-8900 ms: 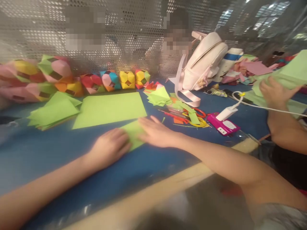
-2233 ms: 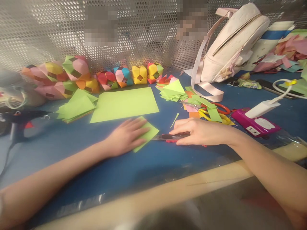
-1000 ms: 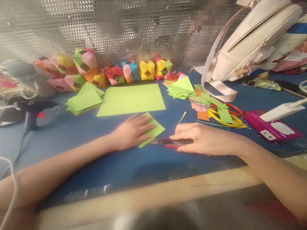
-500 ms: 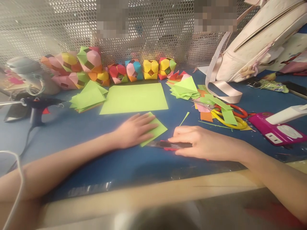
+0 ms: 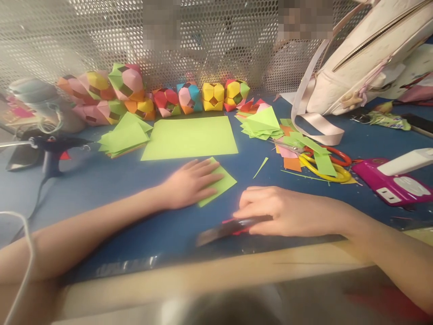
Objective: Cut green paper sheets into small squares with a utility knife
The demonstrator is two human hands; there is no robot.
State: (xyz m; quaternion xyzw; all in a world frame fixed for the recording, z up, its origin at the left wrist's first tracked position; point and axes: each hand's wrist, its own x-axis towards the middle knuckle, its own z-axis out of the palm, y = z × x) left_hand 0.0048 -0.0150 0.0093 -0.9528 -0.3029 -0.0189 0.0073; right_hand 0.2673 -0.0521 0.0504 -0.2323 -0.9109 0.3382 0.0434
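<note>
Flat on a small green paper square [image 5: 223, 183], my left hand [image 5: 189, 185] rests with its fingers spread, covering the paper's left part. My right hand [image 5: 267, 211] is closed round a red and dark utility knife [image 5: 219, 231], whose blurred blade end points left, nearer the table's front edge than the square. Blade and paper are apart. A larger green sheet [image 5: 191, 137] lies just behind my left hand. To the right of the square is a thin green paper sliver [image 5: 260, 167].
Green paper stacks [image 5: 125, 135] [image 5: 260, 123] flank the sheet, with folded paper models [image 5: 213, 97] behind. Scissors [image 5: 309, 169] lie among scraps at right, near a magenta power strip [image 5: 392, 180]. A glue gun [image 5: 50, 153] is at left, a pale bag [image 5: 365, 63] at back right.
My right hand has moved slightly toward the table's front edge, and the knife's blade end has swung forward, away from the paper square. My left hand has stayed on the square.
</note>
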